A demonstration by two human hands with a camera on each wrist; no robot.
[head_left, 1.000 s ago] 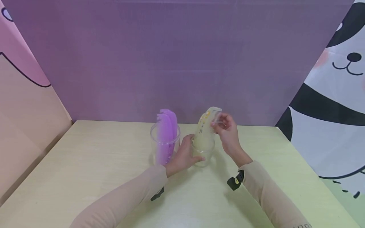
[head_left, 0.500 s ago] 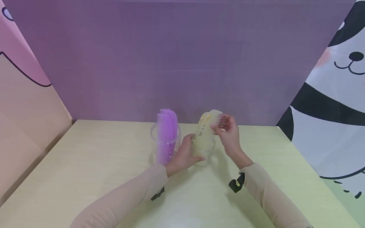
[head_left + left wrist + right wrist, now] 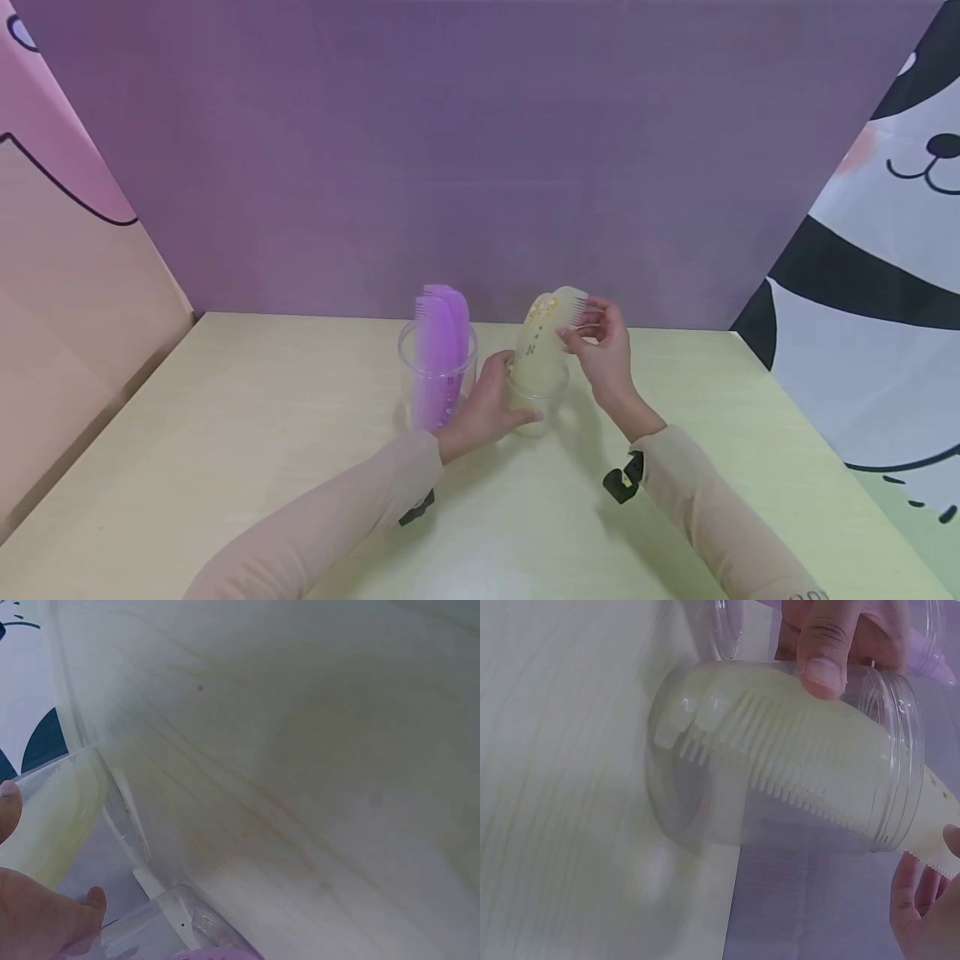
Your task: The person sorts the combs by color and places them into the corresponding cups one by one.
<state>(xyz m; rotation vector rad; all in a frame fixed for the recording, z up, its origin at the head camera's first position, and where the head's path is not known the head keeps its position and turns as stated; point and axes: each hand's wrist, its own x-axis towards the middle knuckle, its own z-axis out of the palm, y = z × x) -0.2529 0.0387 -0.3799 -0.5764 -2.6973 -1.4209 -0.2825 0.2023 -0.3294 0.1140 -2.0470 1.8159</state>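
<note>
Pale yellow combs [image 3: 536,354] with a flower print stand in a clear plastic cup [image 3: 553,398] near the back of the table. My left hand [image 3: 486,408] grips that cup from its left side, thumb across the front. My right hand [image 3: 607,362] pinches the toothed edge of a yellow comb above the rim. In the right wrist view the combs [image 3: 780,742] reach down inside the cup, nearly to its base, with teeth showing through the wall. The left thumb [image 3: 825,671] presses on the cup there. How many yellow combs overlap, I cannot tell.
Left of my left hand stands another clear cup [image 3: 406,354], holding several purple combs [image 3: 441,333] upright. Both cups are on a pale wood-grain table [image 3: 300,400]. A purple panel [image 3: 480,167] rises behind the table's back edge.
My right hand has lowered the yellow comb a little into the cup, bringing its top down beside the others. My left hand stays on the cup.
</note>
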